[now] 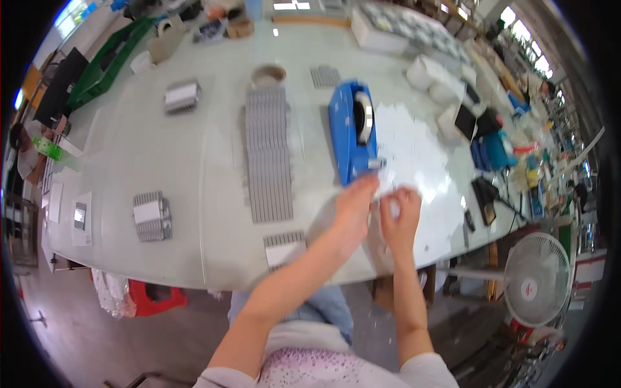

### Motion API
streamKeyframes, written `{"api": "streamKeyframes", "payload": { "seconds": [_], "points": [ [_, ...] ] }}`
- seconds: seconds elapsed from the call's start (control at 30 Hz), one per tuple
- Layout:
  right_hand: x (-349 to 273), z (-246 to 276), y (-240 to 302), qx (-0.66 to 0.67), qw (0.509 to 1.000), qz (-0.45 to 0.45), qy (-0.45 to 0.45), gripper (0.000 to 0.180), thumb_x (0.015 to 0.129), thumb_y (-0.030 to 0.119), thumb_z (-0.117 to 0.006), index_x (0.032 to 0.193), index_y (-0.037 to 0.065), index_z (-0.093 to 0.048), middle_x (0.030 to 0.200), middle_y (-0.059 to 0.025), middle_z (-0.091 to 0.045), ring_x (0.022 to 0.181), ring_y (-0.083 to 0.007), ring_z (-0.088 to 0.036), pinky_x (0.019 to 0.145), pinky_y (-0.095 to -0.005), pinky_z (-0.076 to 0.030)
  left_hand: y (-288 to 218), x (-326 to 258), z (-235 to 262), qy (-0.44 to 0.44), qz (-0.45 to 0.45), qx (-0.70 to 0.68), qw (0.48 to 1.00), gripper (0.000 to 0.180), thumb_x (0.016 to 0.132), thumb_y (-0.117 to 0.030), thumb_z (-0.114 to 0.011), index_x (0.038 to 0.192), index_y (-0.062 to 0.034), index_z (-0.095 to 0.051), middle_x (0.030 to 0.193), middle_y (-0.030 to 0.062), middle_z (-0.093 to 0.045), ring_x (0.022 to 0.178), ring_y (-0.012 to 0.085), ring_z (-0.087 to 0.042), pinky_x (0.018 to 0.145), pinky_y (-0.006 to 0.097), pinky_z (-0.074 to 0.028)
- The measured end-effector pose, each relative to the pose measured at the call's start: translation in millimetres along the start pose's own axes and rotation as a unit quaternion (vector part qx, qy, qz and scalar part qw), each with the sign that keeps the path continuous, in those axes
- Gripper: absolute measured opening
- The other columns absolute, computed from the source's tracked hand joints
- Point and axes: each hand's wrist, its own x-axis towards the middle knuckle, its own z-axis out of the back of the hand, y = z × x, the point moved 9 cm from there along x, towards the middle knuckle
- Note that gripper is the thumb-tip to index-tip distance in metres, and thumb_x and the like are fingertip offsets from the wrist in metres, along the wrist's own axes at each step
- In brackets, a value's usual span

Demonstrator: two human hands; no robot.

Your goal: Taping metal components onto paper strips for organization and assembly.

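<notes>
On the table stands a blue tape dispenser (343, 129) with a roll of tape (364, 118) in it. My left hand (356, 202) is at the dispenser's front end, fingers pressed together; what they hold, if anything, cannot be made out. Just to its right, my right hand (401, 210) is closed in a pinch, with a small whitish thing at the fingertips, too blurred to name. Left of the dispenser lies a long row of grey slotted strips (268, 155). Nearer my body, a small grey slotted block with a white label (284, 251) lies partly behind my left forearm.
Similar labelled grey blocks lie at left, one nearer (152, 216) and one farther (182, 97). A tape roll (268, 76) sits at the strips' far end. White sheets (420, 168) spread right of the dispenser. A green crate (110, 61) and a fan (537, 279) flank the table.
</notes>
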Motion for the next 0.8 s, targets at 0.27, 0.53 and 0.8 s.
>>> {"api": "streamKeyframes", "payload": {
  "seconds": [0.27, 0.53, 0.8],
  "points": [
    [-56.1, -13.7, 28.8, 0.319, 0.912, -0.213, 0.144, 0.003, 0.090, 0.000, -0.065, 0.091, -0.001, -0.062, 0.083, -0.0027, -0.065, 0.073, -0.0097, -0.061, 0.067, -0.0228, -0.048, -36.3, -96.9, 28.6, -0.073, -0.110, 0.062, 0.989, 0.018, 0.091, -0.007, -0.067, 0.108, -0.0096, -0.061, 0.099, -0.0011, -0.062, 0.093, 0.0065, -0.055, 0.085, 0.024, -0.042],
    [-93.2, -47.8, 96.0, 0.367, 0.835, -0.224, 0.343, 0.006, 0.086, -0.003, -0.069, 0.092, -0.003, -0.068, 0.083, -0.0036, -0.068, 0.076, -0.0088, -0.062, 0.067, -0.0210, -0.049, -109.9, -201.5, 115.6, -0.068, -0.140, 0.257, 0.954, 0.010, 0.089, 0.005, -0.066, 0.092, -0.0014, -0.059, 0.091, 0.0037, -0.066, 0.081, 0.0071, -0.059, 0.073, 0.022, -0.048],
    [-121.5, -72.2, 92.7, 0.416, 0.752, -0.322, 0.398, 0.007, 0.088, 0.003, -0.068, 0.087, 0.000, -0.062, 0.083, -0.0018, -0.063, 0.074, -0.0079, -0.058, 0.067, -0.0213, -0.046, -107.8, -216.5, 147.8, -0.097, -0.069, 0.307, 0.944, 0.007, 0.087, 0.003, -0.069, 0.086, -0.0005, -0.063, 0.092, 0.0074, -0.068, 0.086, 0.0106, -0.064, 0.081, 0.025, -0.052]
  ]
}}
